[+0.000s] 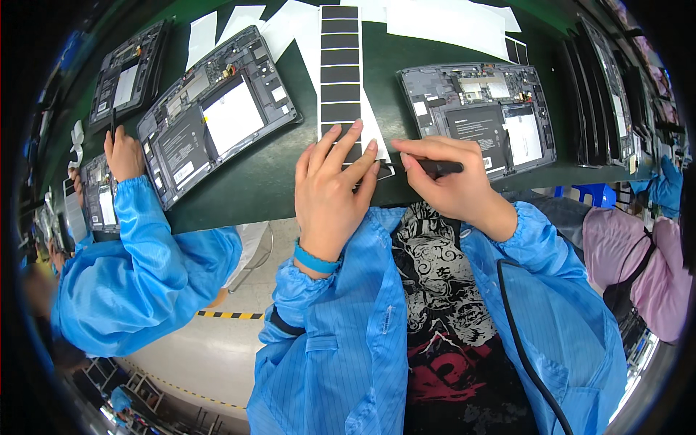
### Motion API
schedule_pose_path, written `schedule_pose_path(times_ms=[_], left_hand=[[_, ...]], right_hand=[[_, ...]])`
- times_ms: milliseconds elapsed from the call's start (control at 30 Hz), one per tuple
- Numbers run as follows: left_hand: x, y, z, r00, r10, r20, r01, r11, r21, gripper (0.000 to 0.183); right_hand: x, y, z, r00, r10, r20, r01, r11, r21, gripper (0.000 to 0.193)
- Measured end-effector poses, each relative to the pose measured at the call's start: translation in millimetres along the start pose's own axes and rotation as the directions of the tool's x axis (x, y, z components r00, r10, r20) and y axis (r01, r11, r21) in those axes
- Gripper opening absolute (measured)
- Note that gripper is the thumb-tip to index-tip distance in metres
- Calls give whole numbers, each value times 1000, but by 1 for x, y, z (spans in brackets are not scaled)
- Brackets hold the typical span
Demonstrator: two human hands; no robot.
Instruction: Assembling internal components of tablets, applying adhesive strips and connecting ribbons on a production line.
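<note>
A long white strip with black rectangular stickers (340, 72) runs down the table toward me. My left hand (330, 185) lies over its near end with the fingers spread, pressing on it. A blue band is round that wrist. My right hand (457, 174) pinches a short, dark, thick-handled tool (441, 167), whose working end is hidden by the fingers. The fingertips are just right of the strip's near end. Behind my right hand lies an opened tablet-like device (475, 109) with its battery and circuit board bare. Another opened device (217, 116) lies at an angle to the left of my left hand.
White sheets (446, 25) lie along the back of the green table (254, 192). Several dark devices (598, 94) stand on edge at the right. At left, a co-worker in a blue sleeve (141, 210) reaches over the table beside another opened device (129, 76).
</note>
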State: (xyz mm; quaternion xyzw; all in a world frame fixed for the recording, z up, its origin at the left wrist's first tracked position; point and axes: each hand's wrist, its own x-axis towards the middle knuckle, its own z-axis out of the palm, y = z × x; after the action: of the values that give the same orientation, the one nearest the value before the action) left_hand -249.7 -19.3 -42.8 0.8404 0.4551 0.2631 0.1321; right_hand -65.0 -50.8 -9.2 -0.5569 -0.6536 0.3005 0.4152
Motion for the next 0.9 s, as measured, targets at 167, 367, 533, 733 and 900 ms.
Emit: schedule_pose_path(times_ms=[167, 367, 533, 733, 900], left_hand=[[0, -1, 1, 1000, 8, -14, -8, 1000, -6, 22], [4, 4, 1, 1000, 10, -15, -11, 999, -37, 25], [8, 16, -12, 998, -12, 57, 10, 999, 31, 32], [52, 97, -28, 989, 101, 111, -100, 995, -8, 23], [96, 162, 33, 955, 227, 191, -198, 967, -160, 22]], right_hand=[[-4, 1, 0, 991, -121, -53, 123, 991, 51, 26], [-7, -8, -35, 955, -269, -124, 272, 962, 11, 22], [-17, 16, -116, 932, 120, -342, 37, 907, 419, 22], [-3, 67, -220, 878, 242, -414, -2, 865, 502, 24], [15, 110, -233, 899, 291, -326, -98, 862, 498, 23]])
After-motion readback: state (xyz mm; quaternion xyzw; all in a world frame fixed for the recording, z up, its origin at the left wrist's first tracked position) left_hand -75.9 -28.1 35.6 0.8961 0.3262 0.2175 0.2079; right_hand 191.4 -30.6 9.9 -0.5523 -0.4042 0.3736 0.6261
